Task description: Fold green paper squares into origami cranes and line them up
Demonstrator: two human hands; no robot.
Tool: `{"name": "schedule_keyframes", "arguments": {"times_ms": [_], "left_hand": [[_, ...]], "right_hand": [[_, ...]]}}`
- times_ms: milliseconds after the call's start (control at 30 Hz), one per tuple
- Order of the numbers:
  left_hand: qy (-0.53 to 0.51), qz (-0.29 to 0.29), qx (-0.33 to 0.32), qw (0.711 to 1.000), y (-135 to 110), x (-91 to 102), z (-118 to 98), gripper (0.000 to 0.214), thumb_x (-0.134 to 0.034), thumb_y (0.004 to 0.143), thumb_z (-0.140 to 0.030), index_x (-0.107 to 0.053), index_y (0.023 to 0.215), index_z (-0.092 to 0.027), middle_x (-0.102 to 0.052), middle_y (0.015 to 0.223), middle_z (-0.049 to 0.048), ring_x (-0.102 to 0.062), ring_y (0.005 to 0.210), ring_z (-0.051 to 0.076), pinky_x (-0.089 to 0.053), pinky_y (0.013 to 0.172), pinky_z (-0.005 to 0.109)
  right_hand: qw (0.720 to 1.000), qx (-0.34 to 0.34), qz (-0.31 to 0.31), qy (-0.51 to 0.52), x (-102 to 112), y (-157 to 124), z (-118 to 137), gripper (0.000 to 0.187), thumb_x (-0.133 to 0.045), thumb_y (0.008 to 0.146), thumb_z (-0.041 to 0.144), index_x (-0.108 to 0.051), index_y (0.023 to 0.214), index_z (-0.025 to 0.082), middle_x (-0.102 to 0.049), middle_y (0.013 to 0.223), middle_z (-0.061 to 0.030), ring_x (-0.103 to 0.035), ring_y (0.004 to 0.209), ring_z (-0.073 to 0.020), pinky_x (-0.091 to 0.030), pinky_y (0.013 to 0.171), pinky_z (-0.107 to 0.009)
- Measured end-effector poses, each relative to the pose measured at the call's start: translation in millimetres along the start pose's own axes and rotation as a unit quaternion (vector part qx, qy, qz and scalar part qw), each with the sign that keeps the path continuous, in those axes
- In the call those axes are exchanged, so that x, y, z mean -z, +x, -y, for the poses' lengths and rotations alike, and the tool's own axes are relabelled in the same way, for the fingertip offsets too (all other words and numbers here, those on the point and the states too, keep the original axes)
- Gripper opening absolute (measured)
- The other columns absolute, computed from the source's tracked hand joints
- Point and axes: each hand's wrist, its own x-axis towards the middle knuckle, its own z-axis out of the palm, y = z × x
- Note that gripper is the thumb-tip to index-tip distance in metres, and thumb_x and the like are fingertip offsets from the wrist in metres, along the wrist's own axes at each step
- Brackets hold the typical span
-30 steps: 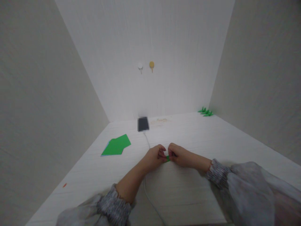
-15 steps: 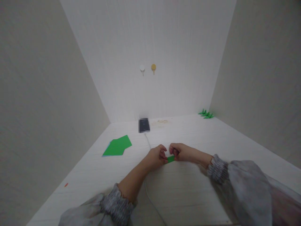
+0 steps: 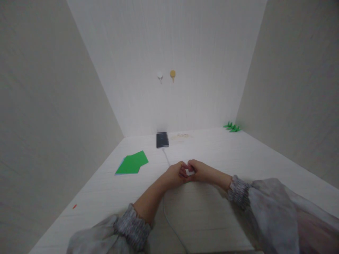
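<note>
My left hand and my right hand meet low over the middle of the white table, fingers curled and fingertips touching. Both are closed in a pinch. The small folded strip of green paper seen between them a moment ago is now covered by the fingers. To the left of my hands lie green paper sheets, overlapping, with a thin light-blue edge showing beneath. Several folded green paper pieces with pointed tips sit together in the far right corner.
A dark, pixelated square object stands by the back wall, and a white cable runs from it under my left arm toward me. A small orange-red scrap lies at the left edge. White and yellow hooks hang on the wall.
My right hand has moved left until its fingertips meet those of my left hand. The green strip that showed between them has gone out of sight.
</note>
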Motion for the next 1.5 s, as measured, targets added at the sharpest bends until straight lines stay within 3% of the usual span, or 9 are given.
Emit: {"name": "schedule_keyframes", "arguments": {"times_ms": [267,600,800,900,1000,1133,1400,1500], "left_hand": [[-0.008,0.011,0.013,1.0,-8,5.7,-10,0.032,-0.062,0.059,-0.015,-0.046,0.086,-0.016,-0.051,0.067,-0.0018,-0.049,0.06,0.009,-0.039,0.056,0.022],[-0.037,0.029,0.041,0.998,-14,10.1,-5,0.035,-0.058,0.056,-0.005,-0.044,0.086,-0.016,-0.051,0.072,-0.0009,-0.053,0.067,0.011,-0.043,0.063,0.026],[-0.056,0.036,0.037,0.997,-13,10.9,7,0.043,-0.059,0.054,-0.003,-0.044,0.091,-0.016,-0.053,0.075,0.0002,-0.054,0.071,0.013,-0.044,0.067,0.029],[-0.057,0.025,0.039,0.997,-13,10.2,9,0.043,-0.06,0.053,-0.003,-0.044,0.091,-0.016,-0.053,0.075,0.0004,-0.055,0.072,0.013,-0.044,0.067,0.028],[-0.051,0.02,0.034,0.998,-10,9.1,6,0.042,-0.06,0.052,-0.003,-0.045,0.089,-0.016,-0.054,0.074,0.0003,-0.055,0.071,0.013,-0.044,0.065,0.027],[-0.041,0.017,0.037,0.998,-6,7.9,-1,0.041,-0.06,0.051,-0.002,-0.046,0.087,-0.016,-0.052,0.069,-0.0017,-0.054,0.065,0.011,-0.042,0.06,0.024],[-0.053,0.009,0.052,0.997,-11,10.0,-4,0.038,-0.061,0.052,-0.005,-0.045,0.084,-0.017,-0.05,0.067,-0.0033,-0.052,0.061,0.01,-0.042,0.057,0.022],[-0.05,0.013,0.046,0.998,-14,12.6,0,0.038,-0.061,0.052,-0.006,-0.045,0.085,-0.016,-0.051,0.069,-0.0027,-0.052,0.061,0.01,-0.042,0.058,0.023]], "right_hand": [[0.999,0.021,0.024,-0.01,6,-4,3,0.021,-0.063,0.056,0.013,-0.047,0.069,0.015,-0.043,0.063,0.0033,-0.036,0.057,-0.0088,-0.026,0.05,-0.02],[0.997,0.007,0.066,0.031,13,-8,4,0.026,-0.055,0.054,-0.002,-0.05,0.073,0.016,-0.042,0.058,0.0047,-0.036,0.053,-0.0074,-0.025,0.045,-0.018],[0.99,-0.01,0.108,0.086,13,-7,1,0.03,-0.053,0.055,-0.003,-0.05,0.079,0.015,-0.043,0.057,0.0058,-0.039,0.051,-0.0071,-0.028,0.045,-0.018],[0.983,-0.01,0.126,0.133,12,-6,0,0.021,-0.055,0.063,0.007,-0.052,0.082,0.015,-0.044,0.058,0.0053,-0.04,0.052,-0.0072,-0.029,0.047,-0.018],[0.991,0.008,0.076,0.113,6,-3,-1,0.012,-0.054,0.071,0.025,-0.053,0.076,0.014,-0.043,0.058,0.0044,-0.038,0.053,-0.0078,-0.028,0.047,-0.018],[0.999,0.01,0.009,0.041,-2,3,-1,0.022,-0.067,0.054,0.019,-0.049,0.066,0.014,-0.041,0.061,0.0044,-0.035,0.057,-0.0084,-0.027,0.05,-0.02],[0.998,0.03,0.033,0.049,8,-4,11,0.016,-0.061,0.056,0.007,-0.051,0.066,0.014,-0.042,0.062,0.0042,-0.035,0.057,-0.0083,-0.027,0.05,-0.019],[0.995,0.03,0.063,0.066,14,-7,10,0.024,-0.057,0.055,0.001,-0.054,0.074,0.015,-0.039,0.056,0.0064,-0.036,0.053,-0.0075,-0.027,0.047,-0.018]]}}
